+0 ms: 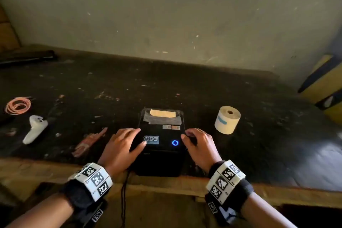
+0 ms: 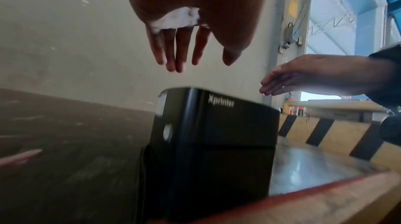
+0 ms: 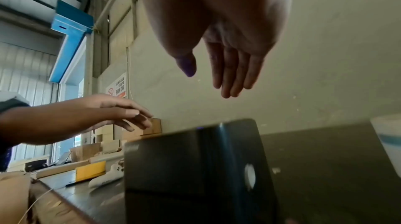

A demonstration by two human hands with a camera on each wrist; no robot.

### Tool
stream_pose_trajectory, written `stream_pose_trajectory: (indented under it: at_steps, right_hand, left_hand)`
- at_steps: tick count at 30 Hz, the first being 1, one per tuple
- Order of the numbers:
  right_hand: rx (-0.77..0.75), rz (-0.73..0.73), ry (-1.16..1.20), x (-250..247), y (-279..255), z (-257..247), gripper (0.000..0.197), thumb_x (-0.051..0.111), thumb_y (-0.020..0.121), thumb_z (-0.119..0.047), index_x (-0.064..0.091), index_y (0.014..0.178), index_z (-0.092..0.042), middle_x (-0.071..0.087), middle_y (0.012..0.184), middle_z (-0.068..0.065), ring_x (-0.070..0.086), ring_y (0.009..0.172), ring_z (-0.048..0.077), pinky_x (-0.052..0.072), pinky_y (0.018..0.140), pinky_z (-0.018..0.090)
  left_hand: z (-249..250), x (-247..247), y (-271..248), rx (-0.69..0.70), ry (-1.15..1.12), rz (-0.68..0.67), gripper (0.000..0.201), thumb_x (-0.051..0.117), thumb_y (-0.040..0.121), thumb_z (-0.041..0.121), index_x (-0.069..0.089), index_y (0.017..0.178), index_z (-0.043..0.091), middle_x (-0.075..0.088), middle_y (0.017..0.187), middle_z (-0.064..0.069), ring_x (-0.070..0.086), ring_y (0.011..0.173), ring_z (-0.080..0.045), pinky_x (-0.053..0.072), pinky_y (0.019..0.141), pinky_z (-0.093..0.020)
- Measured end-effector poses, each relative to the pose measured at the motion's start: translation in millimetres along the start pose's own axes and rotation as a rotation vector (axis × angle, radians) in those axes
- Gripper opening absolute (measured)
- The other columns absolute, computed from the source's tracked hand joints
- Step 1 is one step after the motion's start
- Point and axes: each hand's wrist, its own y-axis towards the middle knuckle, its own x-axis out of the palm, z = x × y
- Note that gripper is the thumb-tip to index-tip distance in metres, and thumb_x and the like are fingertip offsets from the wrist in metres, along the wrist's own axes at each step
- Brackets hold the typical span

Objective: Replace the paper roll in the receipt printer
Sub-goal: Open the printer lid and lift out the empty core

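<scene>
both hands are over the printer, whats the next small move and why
Probably lower both hands, left hand and right hand, onto the printer sides to open its lid: the wrist views show open fingers above it, the lid looks closed, and the paper roll waits beside it.

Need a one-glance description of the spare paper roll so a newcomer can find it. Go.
Start at the black receipt printer near the front edge of the dark workbench. Look to its right, past the right hand: the paper roll sits alone, a cream cylinder with a blue mark on its side.
</scene>
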Motion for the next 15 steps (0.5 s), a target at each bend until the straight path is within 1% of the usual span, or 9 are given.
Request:
stream_pose_trajectory:
  at_steps: [1,3,5,7,9,11,13,14,15]
  right_hand:
    - [0.016,0.003,0.002,6.1,-4.0,2.2,0.033,0.054,0.091,-0.037,0.059,0.118,-0.019,0.062,0.114,-0.002,0.056,0.106,0.012,0.049,0.091,0.029]
    - [0.016,0.010,-0.037,18.6,-11.2,7.6,0.038,0.053,0.092,-0.038,0.055,0.125,-0.020,0.057,0.118,-0.001,0.051,0.110,0.014,0.044,0.091,0.024]
    - [0.003,0.017,-0.067,33.0,-20.0,14.4,0.040,0.052,0.092,-0.039,0.054,0.128,-0.021,0.052,0.119,0.001,0.048,0.112,0.016,0.041,0.089,0.022]
    - [0.008,0.049,-0.092,44.3,-27.0,21.2,0.042,0.052,0.092,-0.041,0.051,0.130,-0.025,0.048,0.122,0.003,0.047,0.115,0.018,0.044,0.089,0.024]
    - [0.045,0.043,-0.066,52.7,-34.2,27.2,0.046,0.049,0.092,-0.044,0.043,0.136,-0.032,0.045,0.131,0.005,0.045,0.122,0.022,0.046,0.094,0.031]
    - [0.082,0.010,-0.025,61.2,-40.0,32.2,0.050,0.045,0.092,-0.047,0.031,0.140,-0.042,0.044,0.139,0.006,0.042,0.128,0.023,0.045,0.100,0.039]
    - [0.079,0.002,0.033,68.0,-42.2,35.5,0.053,0.043,0.092,-0.048,0.022,0.141,-0.048,0.044,0.144,0.005,0.041,0.131,0.023,0.043,0.104,0.044]
    - [0.069,0.001,0.076,69.8,-42.7,36.1,0.053,0.043,0.092,-0.048,0.020,0.140,-0.050,0.044,0.145,0.005,0.041,0.132,0.022,0.043,0.105,0.045]
    - [0.056,-0.003,0.113,71.4,-42.5,36.5,0.053,0.043,0.093,-0.046,0.019,0.140,-0.051,0.045,0.145,0.004,0.044,0.131,0.020,0.044,0.104,0.044]
  left_hand:
    - [-2.2,5.7,-5.0,-0.013,0.005,-0.021,0.081,0.020,0.074,0.068,0.039,0.136,0.019,0.044,0.141,-0.005,0.034,0.132,-0.018,0.029,0.108,-0.035]
    - [-12.8,20.4,-12.8,-0.021,0.011,-0.040,0.085,0.018,0.072,0.073,0.033,0.140,0.024,0.035,0.148,-0.006,0.025,0.137,-0.019,0.025,0.111,-0.037]
    - [-19.5,33.8,-20.2,-0.065,-0.052,-0.072,0.083,0.017,0.073,0.080,0.026,0.141,0.033,0.026,0.152,-0.008,0.017,0.140,-0.022,0.023,0.112,-0.041]
    - [-24.4,44.7,-24.3,-0.124,-0.139,-0.092,0.065,0.023,0.081,0.070,0.018,0.140,0.044,0.022,0.153,-0.009,0.011,0.142,-0.022,0.025,0.111,-0.045]
    - [-26.7,51.5,-27.8,-0.145,-0.248,-0.080,0.057,0.033,0.085,0.059,0.013,0.138,0.052,0.024,0.152,-0.010,0.013,0.142,-0.021,0.028,0.111,-0.046]
    - [-26.3,58.8,-30.2,-0.127,-0.344,-0.030,0.054,0.039,0.088,0.054,0.016,0.138,0.053,0.030,0.150,-0.008,0.019,0.141,-0.019,0.029,0.112,-0.042]
    - [-23.1,62.8,-31.1,-0.100,-0.427,0.021,0.052,0.042,0.090,0.051,0.020,0.137,0.051,0.035,0.144,0.005,0.027,0.135,-0.011,0.029,0.109,-0.032]
    - [-19.9,63.4,-31.1,-0.101,-0.469,0.032,0.050,0.042,0.090,0.047,0.020,0.135,0.051,0.034,0.139,0.012,0.029,0.130,-0.006,0.030,0.106,-0.026]
    - [-17.2,64.8,-31.3,-0.104,-0.510,0.035,0.049,0.043,0.091,0.043,0.020,0.134,0.051,0.032,0.135,0.015,0.031,0.126,-0.003,0.030,0.103,-0.023]
